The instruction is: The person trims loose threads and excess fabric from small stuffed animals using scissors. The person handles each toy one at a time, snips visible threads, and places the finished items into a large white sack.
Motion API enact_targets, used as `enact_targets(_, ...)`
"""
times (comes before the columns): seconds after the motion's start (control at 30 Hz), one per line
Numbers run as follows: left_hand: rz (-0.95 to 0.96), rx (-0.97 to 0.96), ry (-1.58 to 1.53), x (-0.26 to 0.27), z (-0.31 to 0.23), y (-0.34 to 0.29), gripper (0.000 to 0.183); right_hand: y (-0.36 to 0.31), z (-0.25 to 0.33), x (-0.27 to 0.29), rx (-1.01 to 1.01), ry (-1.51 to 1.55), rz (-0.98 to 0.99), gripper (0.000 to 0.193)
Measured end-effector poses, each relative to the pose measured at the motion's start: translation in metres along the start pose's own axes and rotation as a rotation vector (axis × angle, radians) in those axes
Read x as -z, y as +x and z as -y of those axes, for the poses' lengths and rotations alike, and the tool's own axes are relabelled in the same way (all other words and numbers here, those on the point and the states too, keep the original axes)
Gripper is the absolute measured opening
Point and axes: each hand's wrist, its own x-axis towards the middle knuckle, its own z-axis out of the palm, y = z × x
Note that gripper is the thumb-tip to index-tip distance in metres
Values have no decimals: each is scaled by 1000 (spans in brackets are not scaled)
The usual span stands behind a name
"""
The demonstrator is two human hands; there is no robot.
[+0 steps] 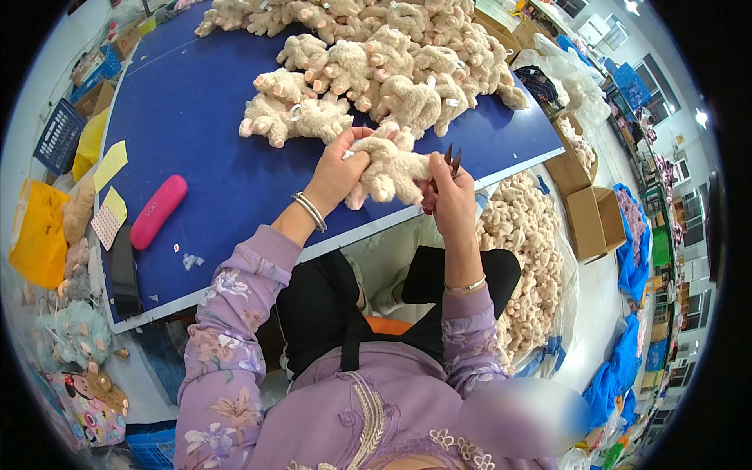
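A cream plush toy (389, 166) is held over the near edge of the blue table (207, 102). My left hand (335, 174) is closed around one side of it, thumb on top. My right hand (454, 205) is closed on a pair of small dark snips (452, 160), whose pointed blades stick up past the fingers. The thumb and fingers of that hand also meet one limb of the toy. Part of the snips is hidden inside the hand. Just beyond my hands lies a big pile of similar plush toys (411, 106).
At the table's left lie a pink case (159, 211), a black phone-like slab (124, 270) and yellow paper (110, 165). To the right on the floor, a large heap of small plush pieces (526, 270) sits beside an open cardboard box (593, 223). Blue crates (59, 137) stand far left.
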Motion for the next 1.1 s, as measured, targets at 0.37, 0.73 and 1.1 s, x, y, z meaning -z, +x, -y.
enact_targets(0.37, 15, 158, -261, 3, 0, 5, 31, -4, 10, 5, 95, 73, 182, 24)
enact_targets(0.73, 29, 264, -166, 1, -4, 2, 29, -4, 11, -7, 180, -252, 199, 16)
enact_targets(1.1, 74, 179, -227, 3, -4, 6, 31, -5, 37, 8, 463, -164, -126, 15)
